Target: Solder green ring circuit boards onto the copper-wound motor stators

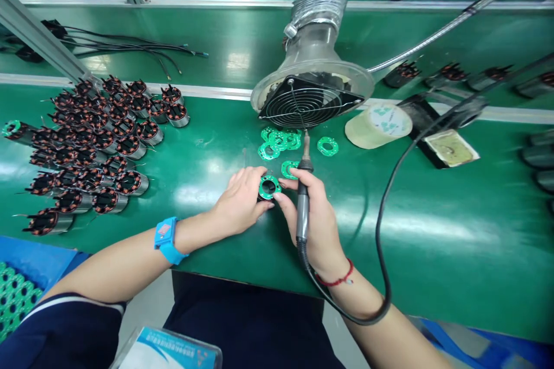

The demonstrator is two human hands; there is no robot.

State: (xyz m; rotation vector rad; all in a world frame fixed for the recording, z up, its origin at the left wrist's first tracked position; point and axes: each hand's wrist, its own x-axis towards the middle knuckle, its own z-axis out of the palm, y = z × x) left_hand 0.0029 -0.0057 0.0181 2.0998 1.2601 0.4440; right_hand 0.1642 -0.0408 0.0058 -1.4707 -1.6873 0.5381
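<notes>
A small motor stator topped by a round green circuit board (269, 186) stands near the table's front edge. My left hand (240, 199) wraps round its left side, thumb low and fingers behind. On its right, my right hand (314, 222) touches the board with thumb and fingertip. That same hand also holds a soldering iron (303, 207), its tip pointing up and away from me. Just behind the fingers of my right hand lies a loose green ring board (289, 169). More ring boards (279, 141) lie in a pile beneath the fan.
Several copper-wound stators (104, 138) fill the left side. A fume fan (303, 101) hangs above the back middle. At the right are a solder wire roll (378, 125) and a sponge tray (452, 148). The iron's black cable (381, 213) loops over my right forearm.
</notes>
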